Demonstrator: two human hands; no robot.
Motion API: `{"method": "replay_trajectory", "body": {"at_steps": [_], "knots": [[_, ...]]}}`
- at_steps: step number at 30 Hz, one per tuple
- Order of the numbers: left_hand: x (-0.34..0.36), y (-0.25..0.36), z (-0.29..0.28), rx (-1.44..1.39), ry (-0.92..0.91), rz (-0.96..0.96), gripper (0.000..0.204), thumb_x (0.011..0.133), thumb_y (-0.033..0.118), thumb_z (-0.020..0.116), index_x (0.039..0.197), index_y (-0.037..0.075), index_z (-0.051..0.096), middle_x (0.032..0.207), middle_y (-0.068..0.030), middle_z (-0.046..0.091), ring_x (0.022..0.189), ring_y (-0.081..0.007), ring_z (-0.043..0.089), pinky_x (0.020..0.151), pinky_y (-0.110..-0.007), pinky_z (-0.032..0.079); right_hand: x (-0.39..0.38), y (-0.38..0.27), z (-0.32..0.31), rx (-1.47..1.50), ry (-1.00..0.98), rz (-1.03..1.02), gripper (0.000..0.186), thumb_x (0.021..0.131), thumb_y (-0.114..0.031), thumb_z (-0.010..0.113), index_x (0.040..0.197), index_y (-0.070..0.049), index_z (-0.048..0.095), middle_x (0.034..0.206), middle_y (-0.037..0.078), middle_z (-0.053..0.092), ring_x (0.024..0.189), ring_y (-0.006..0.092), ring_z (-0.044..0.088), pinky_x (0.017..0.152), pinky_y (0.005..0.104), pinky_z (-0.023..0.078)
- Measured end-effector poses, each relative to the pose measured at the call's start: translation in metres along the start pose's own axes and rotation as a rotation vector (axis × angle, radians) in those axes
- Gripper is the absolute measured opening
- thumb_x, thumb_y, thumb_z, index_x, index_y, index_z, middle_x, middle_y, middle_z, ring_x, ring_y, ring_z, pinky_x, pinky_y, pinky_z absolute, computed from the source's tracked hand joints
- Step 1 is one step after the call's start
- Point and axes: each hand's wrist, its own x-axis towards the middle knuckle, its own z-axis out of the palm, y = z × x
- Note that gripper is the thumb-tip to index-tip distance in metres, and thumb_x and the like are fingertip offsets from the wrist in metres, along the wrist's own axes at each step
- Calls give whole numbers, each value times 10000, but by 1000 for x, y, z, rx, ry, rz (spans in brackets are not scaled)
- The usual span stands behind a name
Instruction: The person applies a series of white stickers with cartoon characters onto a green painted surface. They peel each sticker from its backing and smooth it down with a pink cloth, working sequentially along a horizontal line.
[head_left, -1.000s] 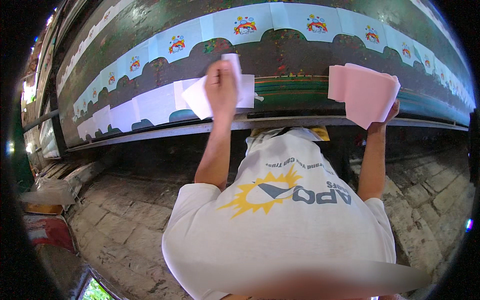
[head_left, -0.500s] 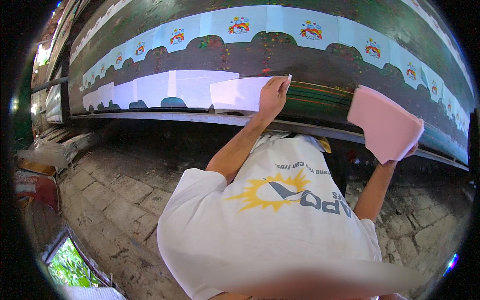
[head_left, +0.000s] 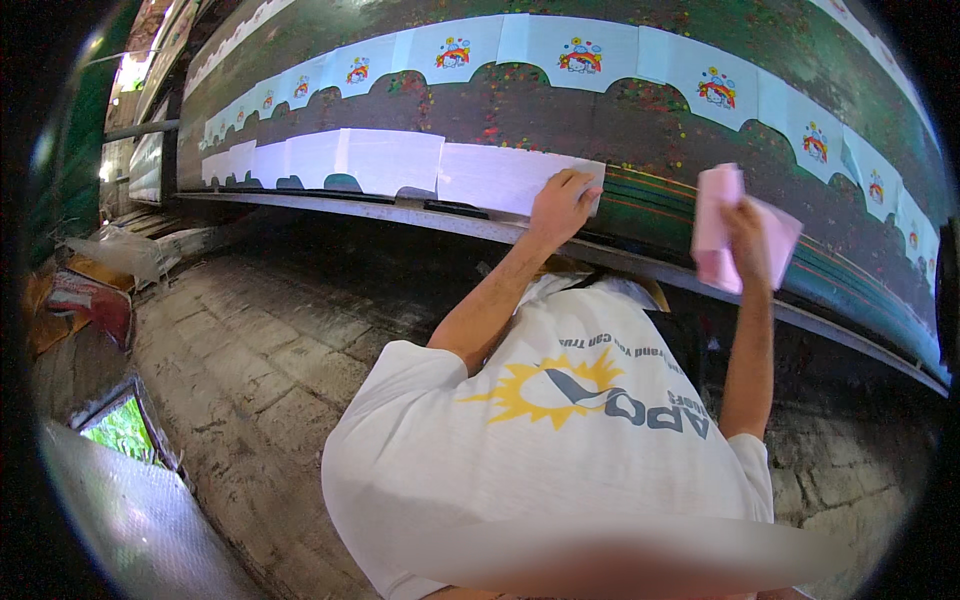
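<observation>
Near the center of the frame, a plain pale lavender piece [head_left: 500,178] lies flat on a long, dark, paint-speckled table [head_left: 470,110], at the right end of a row of similar pale pieces [head_left: 390,162] running toward the left. On its right end rests the left hand [head_left: 563,207], fingers bent and close together; whether they pinch the edge or only press on it, I cannot tell. Right of center, the right hand [head_left: 748,240], somewhat blurred, is closed around a bundle of pink pieces [head_left: 712,240], bent over at the grip and above the table's near side. Between the 2 hands runs a bare strip of table with thin orange and green lines [head_left: 650,205].

Farther up the frame, a curving row of light blue pieces [head_left: 515,40] crosses from left to right, each with 1 small rainbow print [head_left: 580,58] or partly covered by its neighbor. Along the table's near edge runs a metal rail [head_left: 390,212]. Lower center, the person wears a white shirt [head_left: 430,480] with a yellow sun print [head_left: 505,390]. Below the table at left spreads a brick-patterned floor [head_left: 250,370]; at lower left, green leaves [head_left: 120,430] show through an opening.
</observation>
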Motion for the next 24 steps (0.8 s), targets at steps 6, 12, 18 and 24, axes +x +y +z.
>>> {"method": "replay_trajectory", "body": {"at_steps": [6,12,18,24], "knots": [[6,-89,-72,299,322,-265,156,908,167,684,968,24,702,985,-145,690,879,-312,637,800,-423,501,13,24,45,-258,-92,-110,284,939,-215,689,1095,19,644,897,40,666,802,115,593,698,304,489],[14,-169,-133,489,389,-499,251,897,238,702,1035,29,685,942,-161,691,933,-337,646,806,-474,514,13,24,39,-172,-125,-100,298,932,-226,702,1089,22,645,895,31,660,785,105,579,683,294,481],[18,-178,-121,446,275,-568,191,920,211,685,962,26,667,953,-186,681,965,-398,612,851,-500,485,18,30,36,-289,-86,-136,294,918,-234,715,1065,13,653,884,22,650,773,94,561,668,296,473],[28,-186,-141,369,460,-508,186,937,191,677,974,12,648,889,-198,686,855,-389,655,766,-482,503,15,21,36,-181,-121,-80,321,916,-224,717,1109,22,645,902,27,659,795,105,582,697,301,489]]}}
